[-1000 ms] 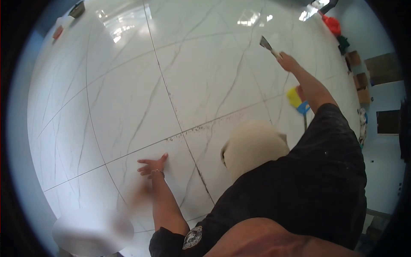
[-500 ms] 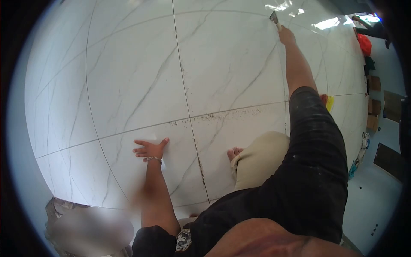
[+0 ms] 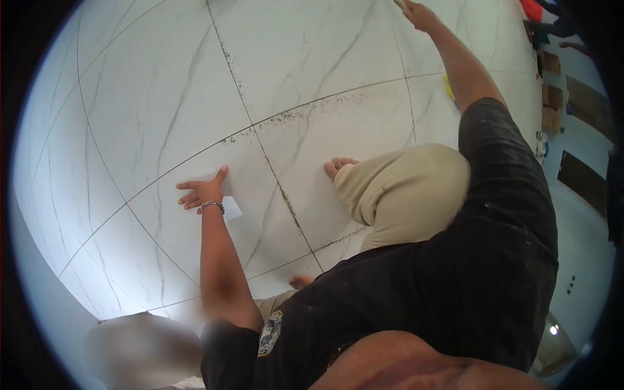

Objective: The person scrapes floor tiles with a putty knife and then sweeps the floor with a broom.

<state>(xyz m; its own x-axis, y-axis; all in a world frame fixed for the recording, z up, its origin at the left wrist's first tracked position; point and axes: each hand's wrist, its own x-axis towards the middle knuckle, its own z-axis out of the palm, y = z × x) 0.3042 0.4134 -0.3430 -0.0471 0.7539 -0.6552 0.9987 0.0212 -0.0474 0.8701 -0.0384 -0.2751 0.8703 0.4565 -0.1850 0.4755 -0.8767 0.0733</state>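
My left hand rests on the glossy white marbled floor tile with its fingers spread, a chain bracelet at the wrist. A small pale patch shows on the floor beside that wrist. Far out at the top right, my right hand is closed round the light handle of a scraper. The top edge of the view cuts off the scraper's blade. Dark crumbs of dirt lie along the joints between the tiles, thickest around the crossing in the middle.
My bare foot and bent knee take up the middle right. Behind my right forearm lies a yellow thing. Cardboard boxes line the right wall, near a red item and another person.
The view has shifted, so the tiles and both hands appear higher and the scraper's blade has left the frame. My left hand is still spread on the floor; the right still grips the scraper.
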